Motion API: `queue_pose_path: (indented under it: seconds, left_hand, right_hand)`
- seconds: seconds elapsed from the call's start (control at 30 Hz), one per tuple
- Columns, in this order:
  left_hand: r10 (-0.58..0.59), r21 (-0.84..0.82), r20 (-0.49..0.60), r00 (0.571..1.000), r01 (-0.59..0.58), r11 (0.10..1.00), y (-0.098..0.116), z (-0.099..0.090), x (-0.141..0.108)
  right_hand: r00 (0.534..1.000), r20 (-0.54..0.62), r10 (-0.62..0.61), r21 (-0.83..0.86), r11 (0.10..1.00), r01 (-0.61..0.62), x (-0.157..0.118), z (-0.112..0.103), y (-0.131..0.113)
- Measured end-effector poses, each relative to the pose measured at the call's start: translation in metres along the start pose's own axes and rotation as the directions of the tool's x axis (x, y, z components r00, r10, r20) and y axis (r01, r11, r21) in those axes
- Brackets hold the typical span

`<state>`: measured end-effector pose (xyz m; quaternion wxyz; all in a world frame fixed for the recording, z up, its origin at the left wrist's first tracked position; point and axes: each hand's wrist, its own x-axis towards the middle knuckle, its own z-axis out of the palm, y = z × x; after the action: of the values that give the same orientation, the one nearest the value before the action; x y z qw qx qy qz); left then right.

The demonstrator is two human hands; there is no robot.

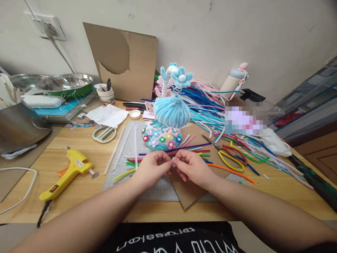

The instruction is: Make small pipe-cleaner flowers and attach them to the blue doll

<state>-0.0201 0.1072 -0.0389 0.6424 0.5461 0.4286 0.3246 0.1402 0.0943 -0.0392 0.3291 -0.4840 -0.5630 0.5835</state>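
My left hand (155,164) and my right hand (191,166) meet over the front of the work area, fingertips pinched together. Between them is a small pale pink piece (174,161), mostly covered by the fingers; its exact kind cannot be made out. Just beyond stands a pipe-cleaner lamp-shaped craft: a light blue pleated shade (172,111) hangs from a white curved stem topped by a blue flower (182,77). Its round blue base (160,140) is covered with small colourful flowers. Cut pipe cleaners (202,154) in several colours lie behind and beside my hands.
A yellow glue gun (68,172) lies at left, near white-handled scissors (104,134). Yellow-handled scissors (231,160) are at right. Bundled pipe cleaners (207,105) spread behind them. A grey cutting mat (158,193) and cardboard (187,193) lie under my hands.
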Motion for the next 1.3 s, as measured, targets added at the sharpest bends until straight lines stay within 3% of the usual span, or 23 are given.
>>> queue_pose_path:
  seconds: [0.27, 0.47, 0.6, 0.77, 0.97, 1.2, 1.3]
  left_hand:
    - [-0.038, 0.053, 0.070, 0.997, 0.034, 0.998, 0.004, -0.001, -0.004]
    - [-0.037, 0.095, 0.095, 0.995, 0.028, 0.995, 0.011, -0.004, -0.006]
    - [-0.052, 0.035, 0.108, 0.993, 0.049, 0.998, 0.013, -0.006, -0.004]
    - [-0.055, -0.170, 0.042, 0.998, 0.061, 0.984, 0.012, -0.006, -0.003]
    - [-0.096, -0.265, 0.061, 0.994, 0.108, 0.958, 0.011, -0.004, -0.003]
    - [-0.072, -0.212, 0.045, 0.996, 0.080, 0.974, 0.011, -0.003, -0.002]
    - [-0.078, -0.222, 0.024, 0.997, 0.082, 0.972, 0.010, -0.003, -0.002]
  right_hand:
    - [1.000, 0.004, -0.021, -0.132, 0.991, 0.022, -0.004, -0.001, 0.001]
    - [0.999, 0.049, -0.014, -0.095, 0.995, 0.019, -0.006, -0.002, -0.004]
    - [0.997, 0.072, 0.031, 0.057, 0.998, -0.035, -0.005, -0.002, -0.004]
    - [0.991, 0.122, 0.056, 0.312, 0.946, -0.092, -0.002, -0.003, -0.003]
    - [0.997, 0.061, 0.039, 0.191, 0.980, -0.050, -0.003, -0.001, -0.004]
    - [0.995, 0.099, 0.000, 0.212, 0.977, -0.021, -0.003, -0.004, 0.001]
    - [0.997, 0.059, -0.057, 0.112, 0.992, 0.050, -0.003, -0.004, 0.003]
